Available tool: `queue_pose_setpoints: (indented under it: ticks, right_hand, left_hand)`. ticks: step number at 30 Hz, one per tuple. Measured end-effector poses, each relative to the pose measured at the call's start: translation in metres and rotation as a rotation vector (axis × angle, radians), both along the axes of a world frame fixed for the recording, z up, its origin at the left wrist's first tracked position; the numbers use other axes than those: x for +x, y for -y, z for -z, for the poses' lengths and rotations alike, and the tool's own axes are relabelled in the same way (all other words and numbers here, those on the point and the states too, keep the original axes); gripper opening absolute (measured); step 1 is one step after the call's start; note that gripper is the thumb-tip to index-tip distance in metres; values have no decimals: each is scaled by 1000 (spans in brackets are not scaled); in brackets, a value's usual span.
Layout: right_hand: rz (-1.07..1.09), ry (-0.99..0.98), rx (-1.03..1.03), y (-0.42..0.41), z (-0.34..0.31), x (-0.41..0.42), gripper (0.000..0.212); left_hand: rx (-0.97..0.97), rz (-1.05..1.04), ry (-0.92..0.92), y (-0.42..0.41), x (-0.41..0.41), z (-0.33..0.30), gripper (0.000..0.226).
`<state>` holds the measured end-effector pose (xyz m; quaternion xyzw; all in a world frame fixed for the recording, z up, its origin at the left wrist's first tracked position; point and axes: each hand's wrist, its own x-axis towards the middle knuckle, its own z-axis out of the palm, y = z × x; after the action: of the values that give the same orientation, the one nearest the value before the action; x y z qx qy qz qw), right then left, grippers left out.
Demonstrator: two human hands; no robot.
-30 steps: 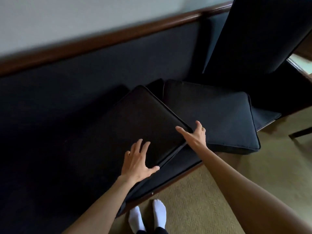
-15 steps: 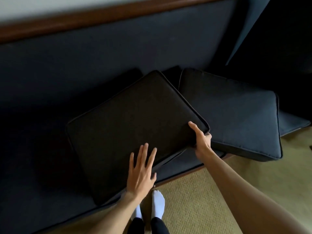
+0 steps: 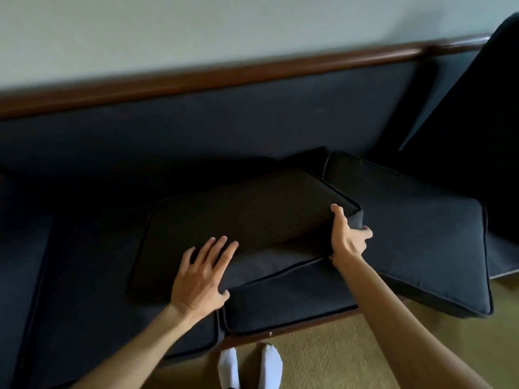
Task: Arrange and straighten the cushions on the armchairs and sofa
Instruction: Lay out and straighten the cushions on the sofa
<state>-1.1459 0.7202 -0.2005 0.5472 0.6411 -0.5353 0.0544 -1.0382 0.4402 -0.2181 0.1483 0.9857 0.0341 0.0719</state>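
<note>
Matt dark woven cloth on cushions [image 3: 241, 217]; glossy polished wood along sofa rail [image 3: 252, 75]; rough looped carpet [image 3: 323, 357]; smooth painted wall [image 3: 196, 29].

A pale wall [image 3: 196, 32] rises at the top. Below, tan carpet [image 3: 323, 360] covers the floor, with 2 white socks [image 3: 250, 366] side by side on it.

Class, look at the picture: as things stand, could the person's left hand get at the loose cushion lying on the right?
Probably not without letting go: the left hand lies flat on the middle cushion, and the right hand and forearm cross the way to the right cushion.
</note>
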Motion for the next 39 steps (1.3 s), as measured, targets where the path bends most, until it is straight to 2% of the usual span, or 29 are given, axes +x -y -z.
queue_pose_setpoints:
  ticks: [2,4,7,10,12,14,17,20,23,27,29,33,39]
  right_hand:
    - [-138,-28,92,17,-24,-16,99]
    - [-393,-24,262,27,-43,-36,98]
    - [-848,-182,598,27,-58,-64,114]
    - [-1193,-391,702,16,-65,-91,128]
    - [-1303,-349,752,10,-74,-109,139]
    - [-1461,-227,825,13,-85,-128,147]
    - [-1745,-190,926,20,-89,-141,152]
    - [-1840,-165,1023,26,-95,-140,147]
    - [-1879,-232,1234,42,-100,-136,119]
    - [-1806,-380,1192,91,-112,-125,103]
    - [-1786,-451,1167,122,-116,-121,100]
    - [-1869,-436,1136,190,-116,-121,96]
    - [-1950,-476,1171,271,-104,-127,99]
  left_hand:
    - [-9,3,-10,17,-32,-34,116]
    - [-31,3,-14,31,-65,-57,116]
    - [-8,-69,-81,43,-101,-79,112]
    - [-15,-163,-189,49,-119,-80,112]
    - [-75,-161,-220,55,-123,-72,123]
    - [-119,-155,-204,58,-121,-64,132]
    - [-105,-163,-198,61,-123,-59,125]
    - [-57,-166,-202,72,-138,-71,111]
    - [-48,-103,-247,96,-149,-93,101]
    - [-86,0,-275,153,-160,-127,99]
    - [-106,-13,-224,188,-161,-136,101]
    - [-112,-101,-142,249,-141,-129,107]
    - [-56,-186,-130,323,-114,-108,109]
